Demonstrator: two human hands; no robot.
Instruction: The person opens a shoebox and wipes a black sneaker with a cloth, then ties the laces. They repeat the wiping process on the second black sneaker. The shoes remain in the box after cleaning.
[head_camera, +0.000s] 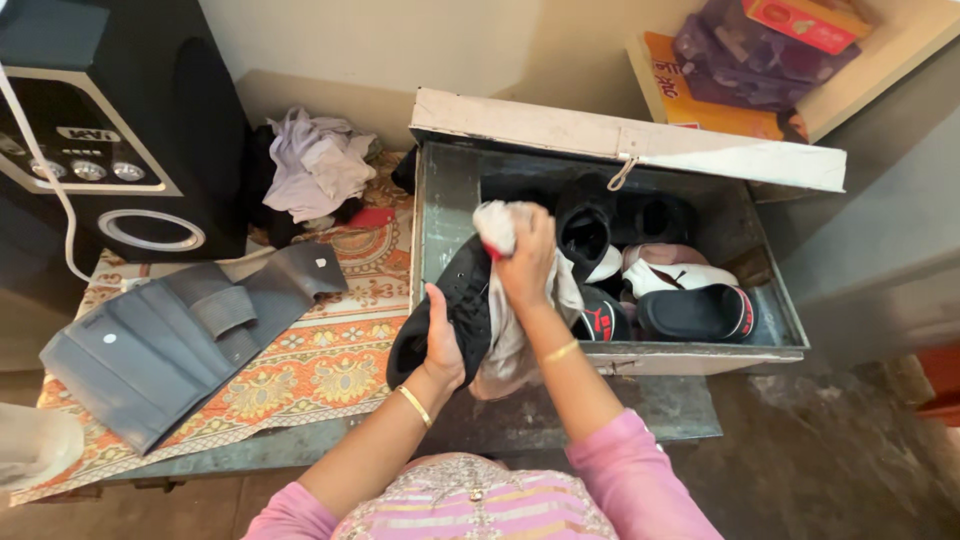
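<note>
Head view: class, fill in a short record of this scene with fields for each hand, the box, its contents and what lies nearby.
left hand: left hand grips a black shoe from below
right hand: right hand presses a pale cloth on the shoe
box: open grey metal trunk, lid tipped back
contents: more shoes, black and white
nearby: grey folded organiser on a patterned cloth; black speaker; crumpled clothes
</note>
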